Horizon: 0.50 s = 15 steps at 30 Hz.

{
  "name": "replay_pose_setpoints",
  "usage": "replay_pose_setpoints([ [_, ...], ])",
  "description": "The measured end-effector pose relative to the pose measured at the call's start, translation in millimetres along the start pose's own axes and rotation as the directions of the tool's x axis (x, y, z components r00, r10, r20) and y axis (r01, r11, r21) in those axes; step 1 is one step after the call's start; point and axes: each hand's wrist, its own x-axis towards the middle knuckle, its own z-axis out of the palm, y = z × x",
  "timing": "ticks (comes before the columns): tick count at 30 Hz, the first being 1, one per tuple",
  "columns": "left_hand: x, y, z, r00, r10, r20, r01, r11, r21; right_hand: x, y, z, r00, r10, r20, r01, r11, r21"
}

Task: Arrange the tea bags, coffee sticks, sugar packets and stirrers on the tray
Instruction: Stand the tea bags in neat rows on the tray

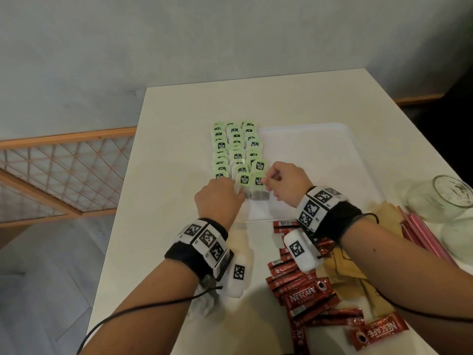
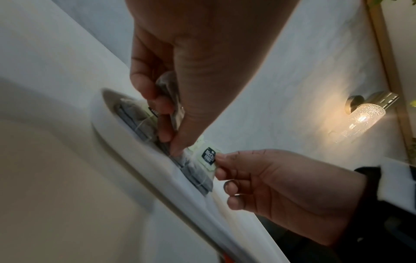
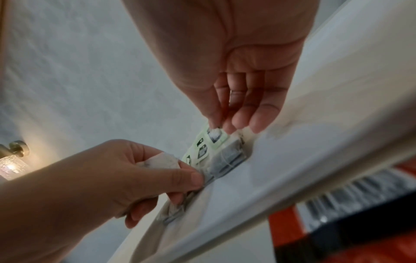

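White table [image 1: 179, 111] takes up most of the head view, with the white tray [image 1: 320, 155] sitting around the middle of it. Tea bags [image 1: 236, 147] with green tags are lined up in three overlapping rows along the tray's 9 o'clock edge. At 5 o'clock from the tray there's a messy pile of red coffee sticks [image 1: 304, 295], brown sugar packets [image 1: 353, 275] beside them, and pink stirrers [image 1: 419, 234] over at 3 o'clock next to a tipped glass jar [image 1: 445, 198].

Left hand [image 1: 217, 198] is at the near end of the rows, fingers curled and pinching a few tea bags (it's got a small bunch tucked in the palm too). Right hand [image 1: 284, 180] has thumb and forefinger pinching the green tag [image 2: 209, 156] of the nearest bag, other fingers loosely curled.
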Motion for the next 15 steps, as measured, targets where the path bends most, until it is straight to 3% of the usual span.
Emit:
replay_pose_setpoints([
  [3,-1,-1,1,0.999,-0.034,0.023,0.036,0.995,-0.093,3,-5,0,1.000,-0.013,0.007,0.013,1.000,-0.005],
  [5,-1,-5,1,0.996,-0.056,0.074,0.074,0.961,-0.266,3,-5,0,1.000,-0.008,0.014,0.008,1.000,-0.004],
  [9,-8,-7,-10,0.980,0.019,0.198,0.124,0.721,-0.682,-4,-8,-5,0.999,-0.019,-0.038,0.019,1.000,-0.002],
  [12,-16,-5,-18,0.975,0.079,0.208,0.106,0.658,-0.746,-16,-19,-9,0.993,-0.113,-0.035,0.115,0.991,0.060],
  [15,-23,0,-20,0.972,0.123,0.199,0.078,0.632,-0.771,-29,-29,-9,0.978,-0.188,0.095,0.177,0.978,0.110],
])
